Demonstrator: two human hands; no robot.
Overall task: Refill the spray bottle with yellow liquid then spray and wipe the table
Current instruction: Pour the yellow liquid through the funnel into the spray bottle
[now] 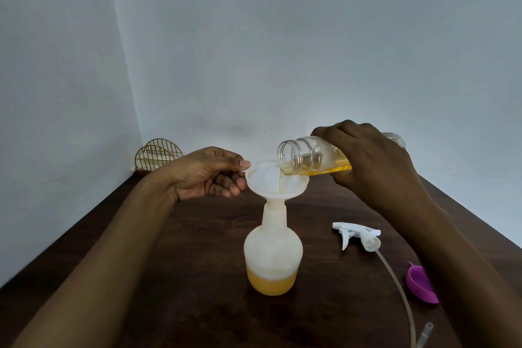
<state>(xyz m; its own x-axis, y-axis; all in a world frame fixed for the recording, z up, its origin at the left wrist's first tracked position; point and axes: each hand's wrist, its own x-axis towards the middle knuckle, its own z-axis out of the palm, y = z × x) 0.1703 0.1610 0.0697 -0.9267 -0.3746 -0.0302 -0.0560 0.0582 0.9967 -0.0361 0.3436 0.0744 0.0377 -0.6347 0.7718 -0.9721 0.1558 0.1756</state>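
Two hands work the refill, yellow liquid going through a funnel into the spray bottle.

Left hand (209, 175) pinches the rim tab of the funnel (275, 178), steadying it in the neck of the spray bottle (272, 254), which stands upright mid-counter (197, 263) with yellow liquid (271, 281) only near its base. Right hand (370, 161) grips the tilted clear bottle (310, 154), mouth over the funnel, a thin stream falling. Refilling looks part done; spraying and wiping are not yet begun. Next likely calls for righting the clear bottle, lifting out the funnel, and screwing on the trigger head (357, 236) lying just right, near a purple cap (421, 284).
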